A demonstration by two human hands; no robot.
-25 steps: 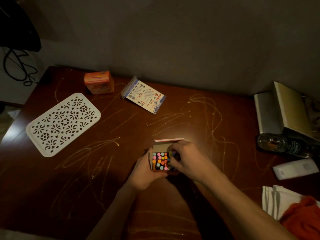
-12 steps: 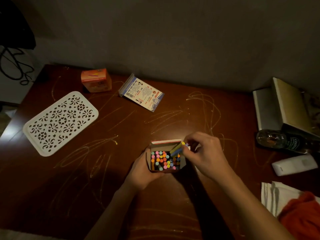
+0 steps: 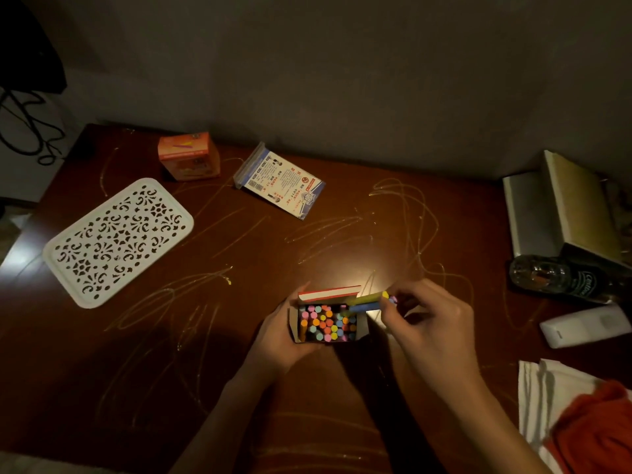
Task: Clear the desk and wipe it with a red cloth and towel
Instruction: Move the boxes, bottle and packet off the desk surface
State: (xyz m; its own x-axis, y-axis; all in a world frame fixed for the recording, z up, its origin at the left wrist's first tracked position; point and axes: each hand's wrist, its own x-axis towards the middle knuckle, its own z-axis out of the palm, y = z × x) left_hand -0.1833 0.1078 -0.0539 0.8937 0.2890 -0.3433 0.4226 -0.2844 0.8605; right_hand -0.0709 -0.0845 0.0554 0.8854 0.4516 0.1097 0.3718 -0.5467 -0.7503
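At the near middle of the dark wooden desk (image 3: 239,371), scrawled with pale chalk lines, the left hand (image 3: 277,336) is gripping an open chalk box (image 3: 326,321), fingers curled round its left side. The right hand (image 3: 431,326) is pinching a few chalk sticks (image 3: 367,302), yellow and blue, their far ends slanting into the box's right corner. At the desk's right front edge a red cloth (image 3: 595,429) is lying on a folded white towel (image 3: 537,388). A white perforated tray (image 3: 118,239) is sitting far left, an orange box (image 3: 188,155) and a printed packet (image 3: 278,181) toward the wall, a dark bottle (image 3: 561,280) lying at the right
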